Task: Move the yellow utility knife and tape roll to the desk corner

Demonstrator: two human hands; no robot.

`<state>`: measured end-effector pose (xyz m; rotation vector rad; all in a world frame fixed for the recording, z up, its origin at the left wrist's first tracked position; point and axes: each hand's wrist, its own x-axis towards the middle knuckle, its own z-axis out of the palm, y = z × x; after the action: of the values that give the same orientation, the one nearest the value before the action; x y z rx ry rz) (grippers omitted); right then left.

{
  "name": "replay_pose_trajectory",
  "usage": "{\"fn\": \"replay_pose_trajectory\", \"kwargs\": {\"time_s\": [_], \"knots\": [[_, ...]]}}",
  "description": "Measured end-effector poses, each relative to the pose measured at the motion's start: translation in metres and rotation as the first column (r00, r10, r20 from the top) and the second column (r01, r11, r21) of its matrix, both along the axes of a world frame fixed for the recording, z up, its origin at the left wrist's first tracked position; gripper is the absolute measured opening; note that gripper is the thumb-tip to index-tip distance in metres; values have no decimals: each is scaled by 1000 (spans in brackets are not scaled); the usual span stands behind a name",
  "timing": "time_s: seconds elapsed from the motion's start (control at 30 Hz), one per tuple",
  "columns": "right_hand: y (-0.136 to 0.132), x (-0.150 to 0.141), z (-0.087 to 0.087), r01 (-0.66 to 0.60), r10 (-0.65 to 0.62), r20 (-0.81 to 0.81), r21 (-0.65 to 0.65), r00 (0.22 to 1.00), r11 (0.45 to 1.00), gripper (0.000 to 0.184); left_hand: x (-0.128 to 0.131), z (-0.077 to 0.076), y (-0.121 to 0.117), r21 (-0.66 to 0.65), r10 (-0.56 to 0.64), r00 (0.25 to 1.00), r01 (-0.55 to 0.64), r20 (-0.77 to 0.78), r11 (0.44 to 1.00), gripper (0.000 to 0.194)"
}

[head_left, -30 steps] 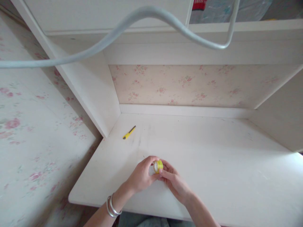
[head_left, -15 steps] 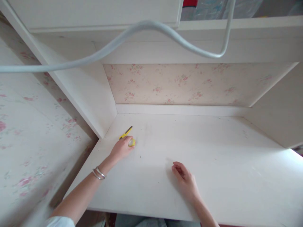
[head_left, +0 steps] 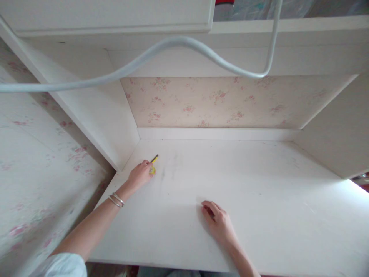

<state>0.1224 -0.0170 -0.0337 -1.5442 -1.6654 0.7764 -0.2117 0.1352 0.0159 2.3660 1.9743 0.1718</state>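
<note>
At the left of the white desktop (head_left: pixel 184 227), my left hand (head_left: pixel 140 174) has its fingers closed around a small round yellow thing with a pale middle (head_left: pixel 152 170). Just beyond those fingers a slim yellow and black tool (head_left: pixel 155 158), perhaps a utility knife, lies slantwise. The hand hides its near end, and I cannot tell whether the fingers touch it. My right hand (head_left: pixel 219 223) rests near the front middle of the desktop, fingers loosely curled with thumb close to fingertips. Nothing shows in it.
White side panels (head_left: pixel 86 104) rise left and right, with a floral back wall (head_left: pixel 201 102) behind. An overhead cupboard (head_left: pixel 115 15) and an open shelf (head_left: pixel 259 25) with plastic-wrapped items sit above. A thick white cable (head_left: pixel 178 41) crosses close to my view.
My left hand has moved a little left with the round yellow thing, covering more of the slim tool. My right hand stays nearly still. The view has shifted slightly.
</note>
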Motion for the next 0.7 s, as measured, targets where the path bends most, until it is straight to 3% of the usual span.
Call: {"fn": "replay_pose_trajectory", "kwargs": {"time_s": [0.23,0.37,0.7], "knots": [[3,-1,4,5,-5,0,-9,1000,1000,24,-22,6,35,-63,6,995,0,100,998,50],[3,-2,7,11,-11,-8,11,1000,1000,24,-31,1,58,-22,97,986,-95,135,995,50],[4,-4,9,11,-11,-4,7,1000,1000,23,-32,-14,87,-65,157,973,-148,167,987,38]]}}
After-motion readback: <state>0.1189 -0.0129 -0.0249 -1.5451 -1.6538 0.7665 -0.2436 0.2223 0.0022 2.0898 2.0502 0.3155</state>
